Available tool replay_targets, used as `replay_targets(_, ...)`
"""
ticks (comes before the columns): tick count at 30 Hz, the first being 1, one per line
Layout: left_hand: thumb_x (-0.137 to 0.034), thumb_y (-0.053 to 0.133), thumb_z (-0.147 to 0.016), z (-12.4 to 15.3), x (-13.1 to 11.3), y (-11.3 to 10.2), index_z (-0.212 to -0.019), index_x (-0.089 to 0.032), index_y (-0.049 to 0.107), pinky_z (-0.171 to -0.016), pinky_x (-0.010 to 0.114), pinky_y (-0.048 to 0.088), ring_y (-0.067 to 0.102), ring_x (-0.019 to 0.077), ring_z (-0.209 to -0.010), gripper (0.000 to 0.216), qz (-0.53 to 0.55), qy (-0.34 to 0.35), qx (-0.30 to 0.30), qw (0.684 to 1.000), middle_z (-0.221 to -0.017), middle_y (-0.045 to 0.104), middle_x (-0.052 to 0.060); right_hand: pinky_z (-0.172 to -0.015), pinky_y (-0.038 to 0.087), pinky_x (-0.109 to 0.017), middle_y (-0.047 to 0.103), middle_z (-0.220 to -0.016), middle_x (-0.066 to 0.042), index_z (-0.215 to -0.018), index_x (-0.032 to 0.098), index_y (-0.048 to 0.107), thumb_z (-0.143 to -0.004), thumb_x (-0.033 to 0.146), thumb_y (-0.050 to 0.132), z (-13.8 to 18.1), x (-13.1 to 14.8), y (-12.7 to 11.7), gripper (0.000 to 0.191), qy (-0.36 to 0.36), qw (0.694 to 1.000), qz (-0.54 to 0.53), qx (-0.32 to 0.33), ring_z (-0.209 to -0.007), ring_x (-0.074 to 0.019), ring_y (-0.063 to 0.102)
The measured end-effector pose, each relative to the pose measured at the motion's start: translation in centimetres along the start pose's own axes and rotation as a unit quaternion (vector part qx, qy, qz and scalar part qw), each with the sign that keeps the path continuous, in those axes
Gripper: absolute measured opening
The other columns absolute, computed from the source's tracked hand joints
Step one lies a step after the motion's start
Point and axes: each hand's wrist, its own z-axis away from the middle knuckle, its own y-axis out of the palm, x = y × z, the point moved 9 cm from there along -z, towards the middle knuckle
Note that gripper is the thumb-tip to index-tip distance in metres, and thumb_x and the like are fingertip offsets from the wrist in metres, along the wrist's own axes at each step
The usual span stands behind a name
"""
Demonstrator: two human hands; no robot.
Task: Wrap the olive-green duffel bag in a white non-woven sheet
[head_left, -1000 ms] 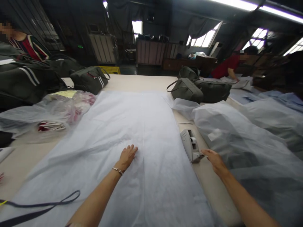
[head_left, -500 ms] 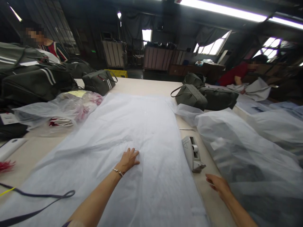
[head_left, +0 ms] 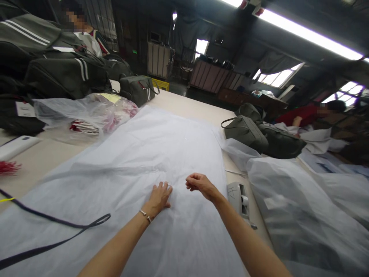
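Over the last half second, the right hand has moved from beside the grey plastic tape dispenser to above the wide, translucent white plastic sheet. Its fingers are curled, tips together; whether they pinch anything, I cannot tell. Fingers spread apart, the left hand rests on the sheet. That sheet lies on the cream tabletop, long axis running away from the person; the dispenser's long axis roughly follows its right edge.
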Motion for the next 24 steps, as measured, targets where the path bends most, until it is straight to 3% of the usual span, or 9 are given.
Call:
replay_targets(3, -0.041, 0.084, -0.067, 0.0, 0.0, 0.2, -0.130, -0.025, 0.050, -0.093, 0.053, 0.045, 0.048, 0.0372, -0.122, 0.074, 0.009, -0.007, -0.003, 1.000, -0.145, 0.045, 0.017, -0.062, 0.049, -0.022, 0.069, -0.076, -0.001, -0.080, 0.018, 0.061, -0.072, 0.053, 0.074, -5.7, 0.4, 1.0, 0.039, 0.020, 0.998, 0.059, 0.000, -0.066, -0.0108, 0.064)
replay_targets(6, -0.043, 0.086, -0.065, -0.2, -0.1, 0.7, -0.131, -0.025, 0.050, -0.094, 0.054, 0.044, 0.046, 0.0384, -0.124, 0.078, 0.019, -0.013, 0.000, 1.000, -0.145, 0.044, 0.018, -0.054, 0.045, -0.019, 0.067, -0.068, 0.001, -0.076, 0.017, 0.059, -0.083, 0.043, 0.068, -10.1, -1.7, 0.3, 0.029, 0.073, 0.985, 0.153, -0.023, -0.057, -0.0079, 0.060)
replay_targets(11, -0.045, 0.084, -0.067, -0.4, -0.1, 1.3, -0.136, -0.024, 0.046, -0.095, 0.056, 0.042, 0.044, 0.0393, -0.125, 0.082, 0.038, -0.017, 0.006, 0.999, -0.147, 0.042, 0.019, -0.052, 0.048, -0.024, 0.061, -0.057, 0.004, -0.068, 0.015, 0.060, -0.085, 0.039, 0.069, -13.7, -5.9, -1.4, 0.030, 0.174, 0.926, 0.332, -0.041, -0.048, -0.0091, 0.055)
replay_targets(16, -0.045, 0.085, -0.066, -0.4, 0.0, 1.4, -0.137, -0.024, 0.046, -0.097, 0.056, 0.041, 0.044, 0.0389, -0.127, 0.083, 0.043, -0.019, 0.008, 0.999, -0.148, 0.042, 0.019, -0.062, 0.051, -0.031, 0.067, -0.059, -0.008, -0.055, 0.017, 0.059, -0.063, 0.038, 0.084, -14.2, -5.4, -2.8, 0.033, 0.167, 0.881, 0.434, -0.084, -0.067, -0.0241, 0.069)
replay_targets(19, -0.045, 0.085, -0.065, -0.2, 0.1, 1.0, -0.137, -0.024, 0.047, -0.098, 0.056, 0.042, 0.045, 0.0387, -0.127, 0.084, 0.035, -0.022, 0.005, 0.999, -0.148, 0.043, 0.019, -0.070, 0.050, -0.034, 0.072, -0.076, -0.015, -0.061, 0.017, 0.061, -0.057, 0.045, 0.086, -13.3, -4.3, -3.8, 0.038, 0.121, 0.873, 0.451, -0.145, -0.086, -0.0314, 0.069)
replay_targets(21, -0.043, 0.085, -0.066, 0.0, 0.2, 0.8, -0.136, -0.024, 0.047, -0.097, 0.056, 0.043, 0.046, 0.0381, -0.126, 0.082, 0.029, -0.022, 0.002, 0.999, -0.148, 0.043, 0.018, -0.070, 0.050, -0.033, 0.073, -0.084, -0.015, -0.069, 0.017, 0.063, -0.063, 0.051, 0.081, -12.3, -4.1, -4.1, 0.039, 0.082, 0.881, 0.434, -0.168, -0.089, -0.0292, 0.069)
replay_targets(24, -0.041, 0.084, -0.068, 0.2, 0.2, 0.4, -0.137, -0.025, 0.047, -0.097, 0.055, 0.044, 0.046, 0.0375, -0.127, 0.079, 0.018, -0.021, -0.002, 1.000, -0.149, 0.043, 0.017, -0.066, 0.049, -0.027, 0.073, -0.081, -0.007, -0.081, 0.019, 0.065, -0.077, 0.053, 0.065, -9.5, -3.8, -4.6, 0.035, 0.022, 0.908, 0.379, -0.175, -0.075, -0.0197, 0.069)
